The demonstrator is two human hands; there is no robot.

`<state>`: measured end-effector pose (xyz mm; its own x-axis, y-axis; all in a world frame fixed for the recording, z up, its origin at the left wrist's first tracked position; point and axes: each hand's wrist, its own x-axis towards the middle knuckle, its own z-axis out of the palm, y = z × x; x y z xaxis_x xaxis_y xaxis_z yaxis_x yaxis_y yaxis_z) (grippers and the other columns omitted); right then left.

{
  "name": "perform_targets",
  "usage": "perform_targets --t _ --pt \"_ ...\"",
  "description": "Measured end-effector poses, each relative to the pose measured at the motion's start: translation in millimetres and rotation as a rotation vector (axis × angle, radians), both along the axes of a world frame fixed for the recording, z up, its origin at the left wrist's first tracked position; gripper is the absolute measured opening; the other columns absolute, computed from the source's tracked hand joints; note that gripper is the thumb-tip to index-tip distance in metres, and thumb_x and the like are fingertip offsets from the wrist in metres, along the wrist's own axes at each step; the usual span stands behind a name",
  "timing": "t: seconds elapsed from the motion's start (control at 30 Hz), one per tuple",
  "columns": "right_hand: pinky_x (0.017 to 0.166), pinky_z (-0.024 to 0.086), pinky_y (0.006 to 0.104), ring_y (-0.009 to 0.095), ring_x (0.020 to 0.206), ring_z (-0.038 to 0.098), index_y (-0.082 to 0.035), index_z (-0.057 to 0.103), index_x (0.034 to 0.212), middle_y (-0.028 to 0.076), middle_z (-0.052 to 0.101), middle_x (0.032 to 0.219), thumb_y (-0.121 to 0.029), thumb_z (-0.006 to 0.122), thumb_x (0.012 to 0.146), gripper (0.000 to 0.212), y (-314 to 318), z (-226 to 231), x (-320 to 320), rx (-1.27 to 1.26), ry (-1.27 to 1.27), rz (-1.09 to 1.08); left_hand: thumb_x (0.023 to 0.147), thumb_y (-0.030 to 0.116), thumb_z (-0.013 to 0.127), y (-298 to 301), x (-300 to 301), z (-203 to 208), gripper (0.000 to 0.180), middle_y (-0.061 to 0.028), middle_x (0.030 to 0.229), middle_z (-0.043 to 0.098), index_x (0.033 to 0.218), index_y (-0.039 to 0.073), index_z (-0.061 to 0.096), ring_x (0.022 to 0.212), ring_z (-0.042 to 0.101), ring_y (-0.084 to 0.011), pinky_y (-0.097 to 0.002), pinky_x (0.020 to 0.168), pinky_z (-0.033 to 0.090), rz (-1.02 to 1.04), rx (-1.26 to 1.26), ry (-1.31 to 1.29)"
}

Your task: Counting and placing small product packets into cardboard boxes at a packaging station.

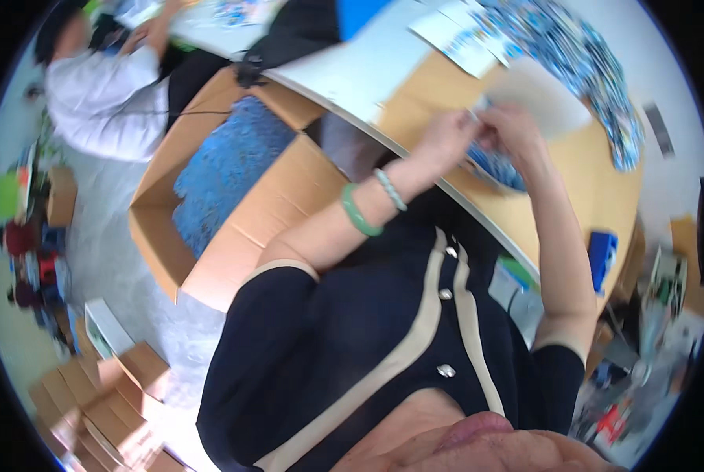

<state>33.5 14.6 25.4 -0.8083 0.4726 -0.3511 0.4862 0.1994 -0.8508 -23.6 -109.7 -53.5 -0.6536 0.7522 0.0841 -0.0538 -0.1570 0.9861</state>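
Over the table, my left hand point(445, 141) and my right hand point(516, 130) meet with their fingertips almost touching. A whitish, see-through-looking flat sheet point(547, 94), smeared by motion, extends from behind my right hand, which pinches its near edge. My left fingers are closed at a tiny pale spot between the hands; what they hold is too small and blurred to name. Below the hands on the tabletop lies a blue patterned packet point(500, 169), partly hidden by my right wrist. A green bangle point(360, 211) and a beaded bracelet are on my left arm.
A long heap of blue patterned packets point(580, 47) curves along the table's far right side. White printed sheets point(458, 38) lie nearby. Left of the table stands an open carton point(250, 252) full of blue pieces. A blue box point(602, 256) sits by the right edge. Another person point(104, 98) works at far left.
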Motion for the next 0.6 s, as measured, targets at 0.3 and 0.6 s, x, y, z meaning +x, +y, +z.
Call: perform_targets --t 0.3,0.6 --pt "0.051 0.054 0.0267 0.017 0.055 0.065 -0.002 0.064 0.084 0.008 0.067 0.071 -0.012 0.062 0.086 0.011 -22.8 14.1 6.1 -0.194 -0.102 -0.06 0.088 0.03 0.063 -36.7 17.3 20.9 0.033 -0.0117 0.083 0.067 0.091 -0.003 0.064 0.078 0.065 -0.0186 -0.0341 0.067 0.051 0.091 -0.149 -0.119" --pt "0.054 0.054 0.0242 0.015 0.058 0.064 -0.004 0.063 0.086 0.007 0.065 0.072 -0.013 0.06 0.089 0.009 -27.1 37.7 18.2 -0.246 -0.202 -0.014 0.087 0.026 0.066 -42.2 25.7 27.1 0.029 -0.0083 0.087 0.067 0.095 -0.003 0.066 0.079 0.062 -0.0131 -0.029 0.07 0.05 0.054 -0.197 -0.194"
